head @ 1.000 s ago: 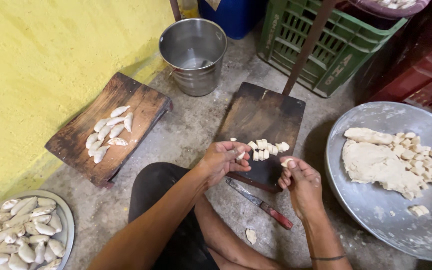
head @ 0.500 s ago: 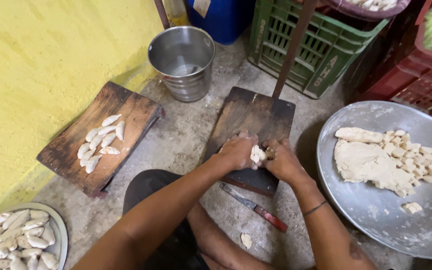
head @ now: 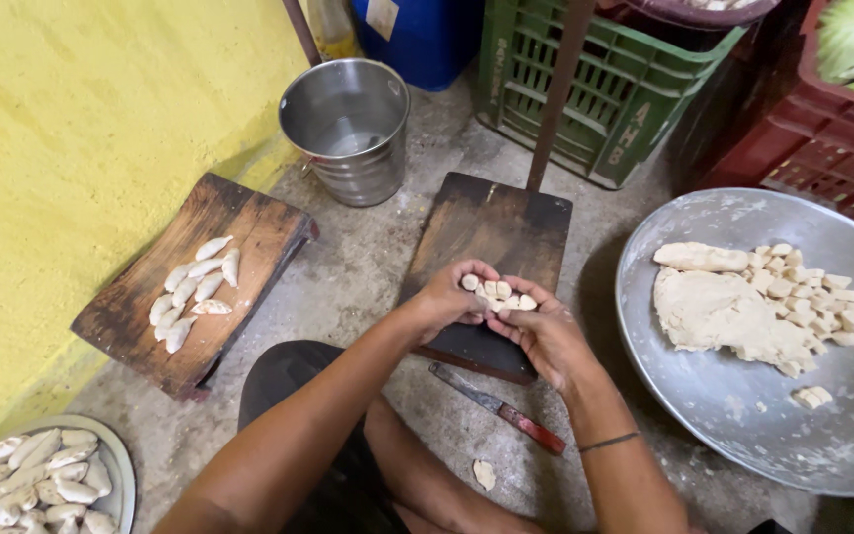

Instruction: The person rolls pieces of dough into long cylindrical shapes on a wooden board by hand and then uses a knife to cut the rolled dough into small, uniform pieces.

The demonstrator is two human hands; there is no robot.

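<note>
— What sits farthest left?

— A round metal plate (head: 116,465) heaped with folded dumplings (head: 37,480), low in the corner by the yellow wall (head: 71,129). Just right of it a brown wooden board (head: 249,222) lies on the concrete floor (head: 368,267), carrying a small row of shaped dumplings (head: 193,290). Behind the board stands a steel bucket (head: 348,129).

— And in the middle?

— A darker wooden board (head: 491,222) with a long handle. Above its near end both hands meet, cupped together around a cluster of small dough pieces (head: 496,294). The left hand (head: 447,297) curls over them from the left, fingers bent; the right hand (head: 544,331) lies palm-up beneath, cradling them. Neither is clenched tight.

— Anything below the hands?

— A knife (head: 496,406) with a red handle lies on the floor just beside the board, and a stray scrap of dough (head: 484,474) lies nearer the person's legs.

— Farther right?

— A wide metal tray (head: 743,405) holds a lump of dough (head: 719,311) and cut pieces (head: 817,297). Behind it stand a green crate (head: 625,89) and a red crate (head: 832,148).
</note>
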